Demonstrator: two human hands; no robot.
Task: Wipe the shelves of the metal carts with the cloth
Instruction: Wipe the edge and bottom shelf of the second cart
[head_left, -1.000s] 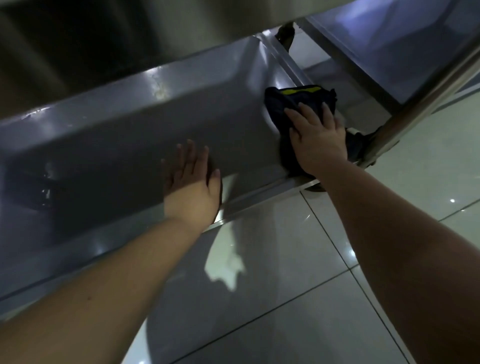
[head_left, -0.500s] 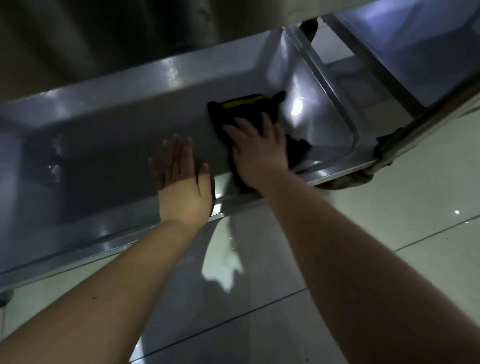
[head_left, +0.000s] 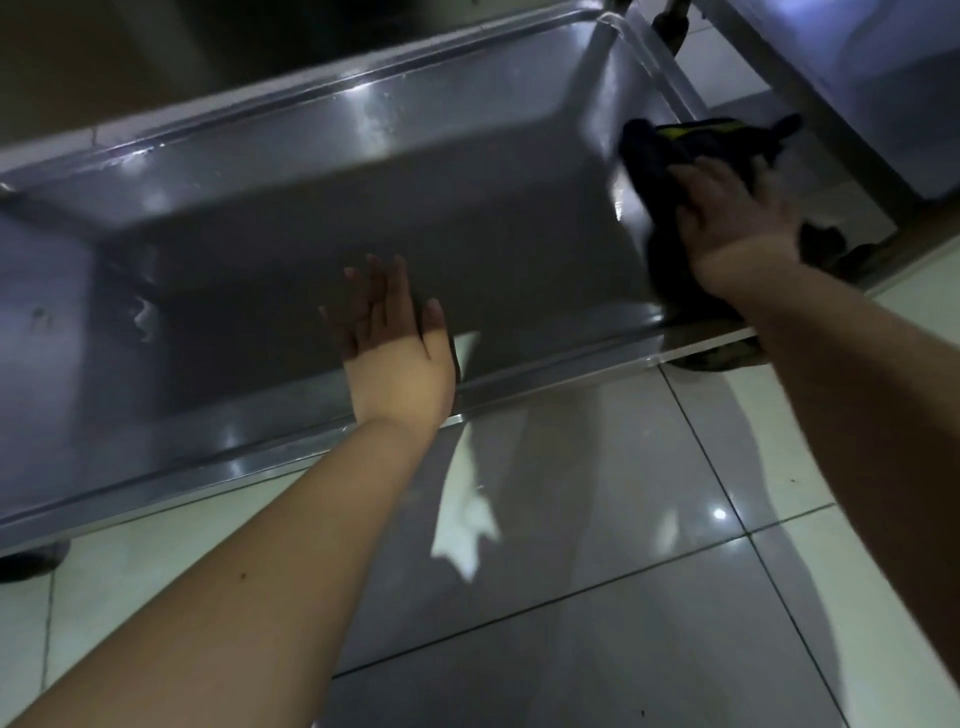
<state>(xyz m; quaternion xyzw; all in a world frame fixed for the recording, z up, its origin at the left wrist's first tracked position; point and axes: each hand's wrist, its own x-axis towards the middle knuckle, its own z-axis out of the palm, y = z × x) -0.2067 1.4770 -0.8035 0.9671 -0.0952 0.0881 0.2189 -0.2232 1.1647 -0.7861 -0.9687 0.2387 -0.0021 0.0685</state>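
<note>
A low steel cart shelf (head_left: 322, 218) with a raised rim fills the upper half of the head view. A dark cloth (head_left: 675, 150) with a yellow stripe lies at the shelf's right end. My right hand (head_left: 727, 218) presses flat on the cloth with fingers spread; it is blurred by motion. My left hand (head_left: 395, 348) rests flat on the shelf's front part, fingers straight, holding nothing.
A second steel cart shelf (head_left: 857, 78) stands at the upper right, its frame close to the cloth. Caster wheels show at the lower left (head_left: 28, 564) and under the right corner (head_left: 722, 358). Glossy floor tiles (head_left: 571, 571) lie in front.
My right hand slid the cloth from the shelf's middle back to its right end. My left hand stayed flat on the front of the shelf.
</note>
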